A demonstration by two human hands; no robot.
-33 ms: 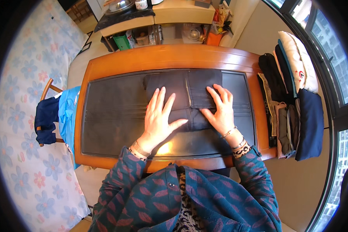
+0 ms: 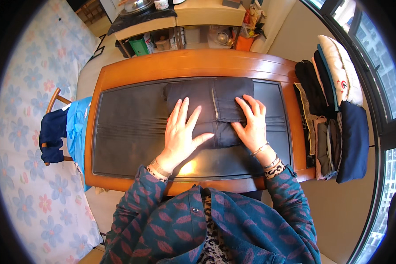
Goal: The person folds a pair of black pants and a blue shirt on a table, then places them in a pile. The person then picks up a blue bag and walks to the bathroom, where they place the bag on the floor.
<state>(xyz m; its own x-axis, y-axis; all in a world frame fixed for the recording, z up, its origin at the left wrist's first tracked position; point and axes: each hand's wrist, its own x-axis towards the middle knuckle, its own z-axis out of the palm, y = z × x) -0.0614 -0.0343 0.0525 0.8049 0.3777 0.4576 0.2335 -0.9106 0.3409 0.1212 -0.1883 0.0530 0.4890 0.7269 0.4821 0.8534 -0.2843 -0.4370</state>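
Note:
A dark folded garment point(image 2: 229, 91) lies on the table's black inset panel, with a pale line running down its middle and a lower flap showing under a fold edge. My left hand point(image 2: 178, 132) rests flat on its left part, fingers spread and thumb pointing right. On its right part lies my right hand point(image 2: 253, 125), fingers apart and slightly bent. The right thumb touches the fold edge near the middle; whether its tip goes under the upper layer I cannot tell.
Stacks of folded clothes point(image 2: 314, 88) stand along the right side of the wooden table point(image 2: 198, 61), with a white puffy item point(image 2: 339, 66) and a navy folded piece point(image 2: 353, 141) beside the window. At left, a chair point(image 2: 55, 99) holds blue clothing point(image 2: 77, 127).
My right thumb has shifted very slightly to the right along the fold edge. Otherwise both hands and the garment look the same.

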